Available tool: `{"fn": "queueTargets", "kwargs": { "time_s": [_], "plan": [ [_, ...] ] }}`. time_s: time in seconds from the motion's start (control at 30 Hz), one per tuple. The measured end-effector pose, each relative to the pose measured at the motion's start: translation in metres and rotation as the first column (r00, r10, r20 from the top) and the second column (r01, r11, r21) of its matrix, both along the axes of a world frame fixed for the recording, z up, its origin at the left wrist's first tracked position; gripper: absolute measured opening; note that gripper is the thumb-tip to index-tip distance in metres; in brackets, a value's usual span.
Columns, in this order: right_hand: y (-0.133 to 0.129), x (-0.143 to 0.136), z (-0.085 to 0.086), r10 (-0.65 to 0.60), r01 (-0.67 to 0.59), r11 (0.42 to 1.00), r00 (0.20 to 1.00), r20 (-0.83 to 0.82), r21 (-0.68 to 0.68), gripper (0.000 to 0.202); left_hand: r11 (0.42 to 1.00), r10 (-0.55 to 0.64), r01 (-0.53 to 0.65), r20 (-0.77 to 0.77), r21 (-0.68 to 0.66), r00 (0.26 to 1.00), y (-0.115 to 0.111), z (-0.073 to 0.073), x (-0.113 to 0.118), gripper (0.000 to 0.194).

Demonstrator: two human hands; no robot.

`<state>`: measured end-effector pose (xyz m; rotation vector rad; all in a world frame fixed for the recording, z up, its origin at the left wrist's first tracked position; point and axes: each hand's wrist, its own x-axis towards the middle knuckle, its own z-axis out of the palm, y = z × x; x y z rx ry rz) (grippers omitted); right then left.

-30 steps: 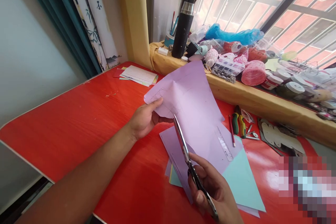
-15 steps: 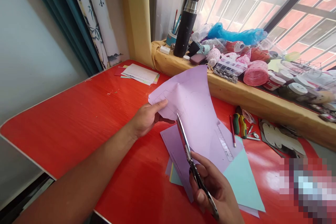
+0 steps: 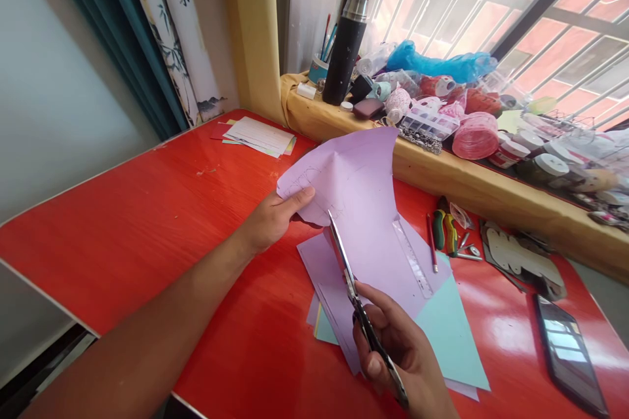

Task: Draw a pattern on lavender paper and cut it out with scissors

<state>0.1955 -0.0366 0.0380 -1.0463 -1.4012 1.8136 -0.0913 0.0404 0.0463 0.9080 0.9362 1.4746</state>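
A sheet of purple paper [image 3: 363,190] with faint pencil lines is pinched at its left edge by my left hand [image 3: 275,219], thumb on top. The sheet is raised and bent above the table. My right hand [image 3: 398,347] is wrapped round the handles of a pair of scissors [image 3: 346,268]. Their blades point up and away, with the tips at the paper's lower edge near my left fingers. Whether the blades have paper between them I cannot tell. Below lie more purple sheets [image 3: 327,301], a light blue sheet [image 3: 455,334] and a clear ruler [image 3: 413,258].
On the red table [image 3: 147,222] are a pencil [image 3: 432,242], pliers [image 3: 448,229], grey cut-out pieces [image 3: 521,255], a phone [image 3: 570,353] and a stack of cards [image 3: 260,135]. A cluttered windowsill [image 3: 304,111] holds a black flask [image 3: 345,52], jars and a blue plastic bag [image 3: 437,62].
The far right corner of the purple paper has dipped and shifted slightly right. Both hands keep nearly the same place and grip. The view has shifted slightly.
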Motion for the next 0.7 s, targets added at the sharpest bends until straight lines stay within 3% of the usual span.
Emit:
{"fn": "queueTargets", "kwargs": {
  "time_s": [0.33, 0.7],
  "plan": [
    [0.0, 0.002, -0.001, 0.009, -0.009, 1.0, 1.0, -0.004, -0.011, 0.088, 0.999, 0.031, -0.032, -0.074, -0.02, 0.997, -0.002, 0.005, 0.001, 0.051],
    [0.004, 0.009, -0.026, 0.068, -0.058, 0.991, 0.995, -0.078, 0.121, 0.078, 1.0, -0.027, 0.028, -0.043, 0.005, 0.999, 0.001, 0.0, -0.001, 0.052]
  ]
}}
